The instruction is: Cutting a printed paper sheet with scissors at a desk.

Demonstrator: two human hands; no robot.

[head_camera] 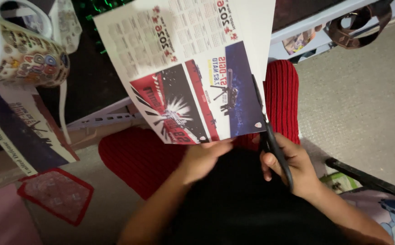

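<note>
We look down on a beige carpeted floor point(365, 100), dim room, with a low white shelf edge point(315, 22) along the top right and a brown strap point(363, 25) hanging off it. Top left there is a big decorated mug point(22, 50) lying on its side, and below it a printed booklet point(22, 136) in dark blue and white plus a red cut-out piece point(56, 195) flat on the floor. Bottom right a black bar point(365, 179) crosses over a pale cushion with a blue cartoon figure point(390, 215). The person sits with red ribbed trousers point(281, 95) showing under a black top. The printed sheet point(188, 68) is held up over the lap, tilted — upper half white with small calendar-like grids, lower half split into a red-black panel with a white burst and a blue panel with a dark machine-like graphic, a red strip between them. Our left hand point(204, 159) pinches the sheet's bottom edge, fingers closed on the paper. Our right hand point(290, 165) is wrapped around the black scissors point(270, 136) handles, fingers closed on them; the blades run up along the sheet's right side, into the paper near the blue panel's edge — how far they are parted we cannot tell.
</note>
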